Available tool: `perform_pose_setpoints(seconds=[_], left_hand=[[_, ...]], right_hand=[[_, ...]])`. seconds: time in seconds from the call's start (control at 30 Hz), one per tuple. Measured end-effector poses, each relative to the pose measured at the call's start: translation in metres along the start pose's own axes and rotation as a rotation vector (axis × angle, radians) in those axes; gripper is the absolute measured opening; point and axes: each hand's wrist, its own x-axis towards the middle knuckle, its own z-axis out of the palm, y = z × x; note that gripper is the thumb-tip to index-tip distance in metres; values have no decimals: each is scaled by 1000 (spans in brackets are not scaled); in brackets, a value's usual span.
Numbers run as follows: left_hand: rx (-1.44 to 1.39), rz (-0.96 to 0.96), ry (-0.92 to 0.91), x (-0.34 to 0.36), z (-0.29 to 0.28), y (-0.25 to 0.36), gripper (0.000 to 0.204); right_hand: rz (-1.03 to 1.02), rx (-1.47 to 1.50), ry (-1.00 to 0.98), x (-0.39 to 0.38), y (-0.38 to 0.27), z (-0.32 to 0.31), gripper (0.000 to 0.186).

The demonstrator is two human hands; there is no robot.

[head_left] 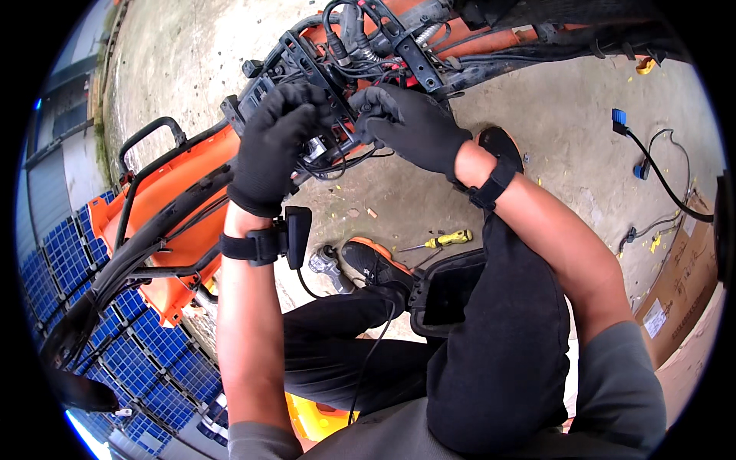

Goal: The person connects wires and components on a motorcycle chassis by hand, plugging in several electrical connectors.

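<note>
Both my hands wear black gloves and work at a black metal bracket frame [418, 61] on an orange-and-black vehicle. My left hand [277, 146] is closed at the left side of the frame, its fingers curled over. What it grips is hidden. Just to the right, my right hand [414, 126] is closed, thumb and fingers pinched together by the frame's edge. Whatever lies between them is too small to make out. Cables with a black connector [337, 50] run over the frame beyond my hands. A small silvery part [316, 147] with thin wires sits beneath my left hand.
On the concrete floor lie a yellow-handled screwdriver [448, 238] and a grey power tool [330, 268] near my shoes. Orange body panels [184, 184] with a black tube rail [138, 146] stand left. A cardboard box [678, 287] and a blue-ended cable [619, 119] are at right.
</note>
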Motion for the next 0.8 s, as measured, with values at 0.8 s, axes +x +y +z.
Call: perform_pose_setpoints(seconds=[0.8], left_hand=[[1007, 442, -37, 6, -30, 7, 18]], right_hand=[[-379, -736, 314, 7, -10, 20, 15]])
